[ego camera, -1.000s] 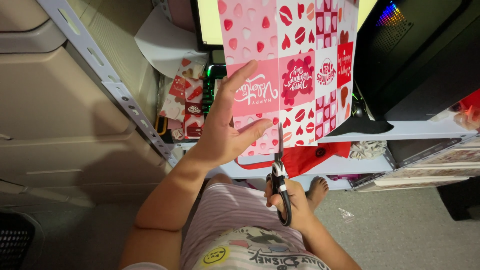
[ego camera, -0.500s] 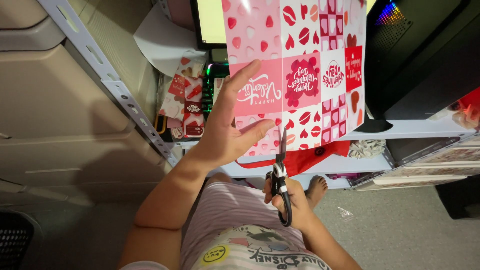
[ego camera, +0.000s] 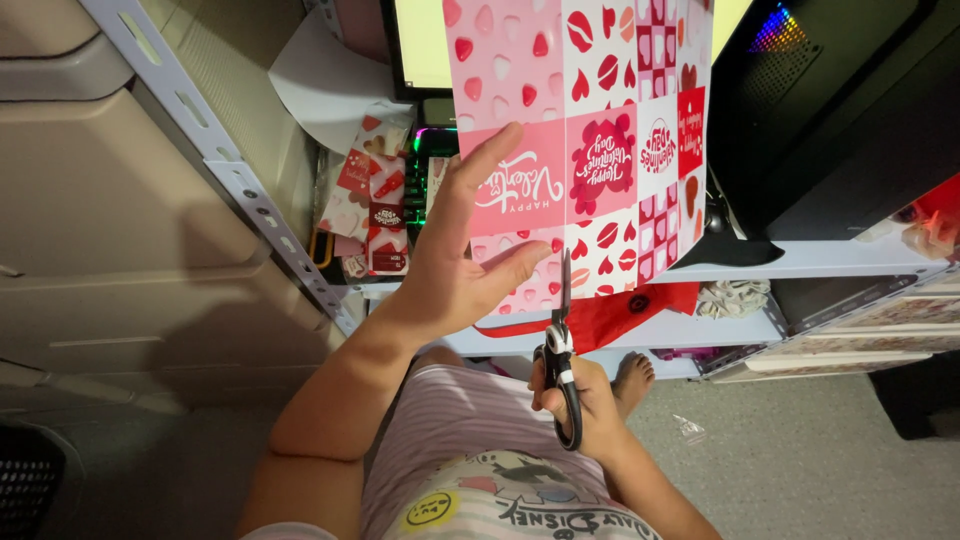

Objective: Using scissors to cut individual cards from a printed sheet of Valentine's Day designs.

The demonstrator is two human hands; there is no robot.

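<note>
I see the left hand (ego camera: 455, 270) spread flat against the patterned pink and red paper sheet (ego camera: 590, 130), fingers extended, thumb pinching its lower edge. The sheet is held upright in front of the monitor (ego camera: 425, 45) above the bench (ego camera: 800, 262). The right hand (ego camera: 580, 405) grips black scissors (ego camera: 562, 355), blades entering the sheet's bottom edge

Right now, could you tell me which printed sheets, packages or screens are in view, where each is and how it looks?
Patterned sheet: held up at centre by the left hand, cut by scissors in the right hand; pink, red and white squares with hearts and lips.
Screen: behind the sheet, top centre; lit pale yellow, dark frame.
Small packages: left of the sheet, by the shelf; red, white, pink.
</note>
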